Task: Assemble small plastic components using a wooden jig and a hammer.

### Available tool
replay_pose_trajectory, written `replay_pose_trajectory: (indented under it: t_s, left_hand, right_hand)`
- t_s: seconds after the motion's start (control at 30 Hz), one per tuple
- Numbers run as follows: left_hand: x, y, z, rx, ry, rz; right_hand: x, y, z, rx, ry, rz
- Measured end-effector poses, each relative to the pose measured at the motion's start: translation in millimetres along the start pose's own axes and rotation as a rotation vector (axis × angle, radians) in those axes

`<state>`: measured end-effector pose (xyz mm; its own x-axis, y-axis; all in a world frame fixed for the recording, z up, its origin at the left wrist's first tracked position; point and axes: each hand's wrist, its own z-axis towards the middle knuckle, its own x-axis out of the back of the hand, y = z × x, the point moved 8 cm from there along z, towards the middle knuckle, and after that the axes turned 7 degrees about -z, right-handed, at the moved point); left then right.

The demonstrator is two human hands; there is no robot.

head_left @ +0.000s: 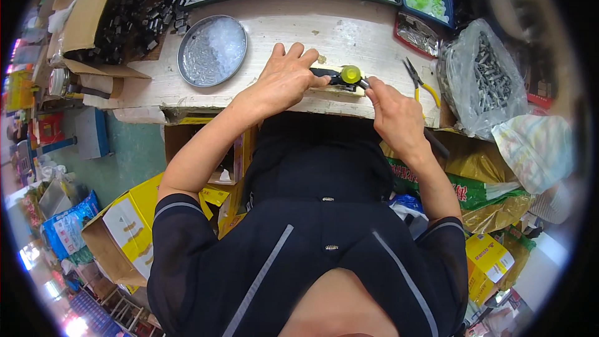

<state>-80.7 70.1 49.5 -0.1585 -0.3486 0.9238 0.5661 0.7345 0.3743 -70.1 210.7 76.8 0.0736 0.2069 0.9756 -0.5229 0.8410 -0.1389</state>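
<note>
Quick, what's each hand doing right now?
Left hand: open, fingers spread, pressing the black tool.
Right hand: closed, pinching the tool's end by the yellow knob.

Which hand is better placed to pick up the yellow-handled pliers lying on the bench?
Probably the right hand. The pliers lie just beyond it on the right side of the bench, while the left hand rests flat on the black part of the yellow-capped piece, further away.
</note>
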Motion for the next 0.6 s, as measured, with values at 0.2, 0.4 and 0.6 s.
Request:
replay_pose_trajectory:
  t_s: [0.2,0.4,0.6]
  left_hand:
    - [2.6,-0.2,2.2,-0.02,0.03,0.013]
    - [-0.3,-32.8,1.5,0.165,0.122,-0.343]
    - [3.2,-33.3,-6.0,0.228,0.235,-0.454]
  right_hand:
    - [-9.6,-2.7,-3.0,-0.031,-0.085,-0.062]
    - [-12.8,-2.1,6.7,-0.007,-0.169,-0.016]
    - [-29.2,-28.5,14.7,0.044,-0.152,0.059]
